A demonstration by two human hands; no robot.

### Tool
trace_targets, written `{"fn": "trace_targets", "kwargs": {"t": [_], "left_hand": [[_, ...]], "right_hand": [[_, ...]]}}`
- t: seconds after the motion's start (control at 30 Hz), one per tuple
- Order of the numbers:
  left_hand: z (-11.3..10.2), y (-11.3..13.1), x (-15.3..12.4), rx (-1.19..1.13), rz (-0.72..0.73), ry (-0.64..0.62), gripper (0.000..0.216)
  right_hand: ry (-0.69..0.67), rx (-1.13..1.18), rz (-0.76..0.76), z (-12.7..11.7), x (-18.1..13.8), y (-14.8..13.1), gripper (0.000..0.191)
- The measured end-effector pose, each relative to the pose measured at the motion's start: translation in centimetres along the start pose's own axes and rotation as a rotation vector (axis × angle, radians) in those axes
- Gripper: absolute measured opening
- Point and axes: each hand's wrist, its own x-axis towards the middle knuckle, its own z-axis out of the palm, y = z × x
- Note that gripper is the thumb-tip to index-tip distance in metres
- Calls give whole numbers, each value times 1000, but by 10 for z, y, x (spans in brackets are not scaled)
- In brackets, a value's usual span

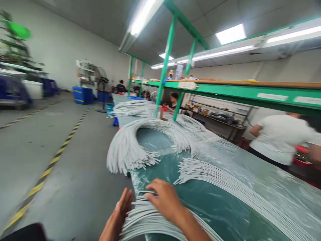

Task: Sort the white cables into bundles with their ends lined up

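At the near edge of the green table [225,214] lies a bundle of white cables [142,217]. My left hand [120,211] is flat, fingers stretched out, pressed against the bundle's cut ends at the table's side. My right hand [164,197] lies on top of the same bundle, fingers curled down over the strands. A second sheaf of white cables [225,180] fans across the table to the right. A large curved bundle of cables [135,144] hangs over the table's left edge further ahead.
A person in a white shirt [281,140] stands at the right side of the table. Another person [173,102] sits further back under the green shelf frame [165,63]. The grey floor aisle with a yellow-black stripe [47,170] runs on the left.
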Motion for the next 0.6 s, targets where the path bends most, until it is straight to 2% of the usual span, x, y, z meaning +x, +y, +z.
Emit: {"fn": "trace_targets", "kwargs": {"t": [0.1,0.2,0.3,0.4,0.5,0.6], "left_hand": [[2,3,4,-38,34,44,66],[6,4,1,-72,63,44,68],[10,6,-7,-77,92,-30,66],[12,10,-15,55,73,-145,60],[13,14,-19,231,51,-205,56],[14,16,-18,409,127,-276,50]], "right_hand": [[14,65,59,-2,-12,21,18],[5,94,96,-1,-27,40,25],[-25,134,130,4,-41,54,31],[-36,185,84,14,-50,61,36],[3,203,8,26,-56,62,40],[56,169,-6,36,-61,63,42]]}}
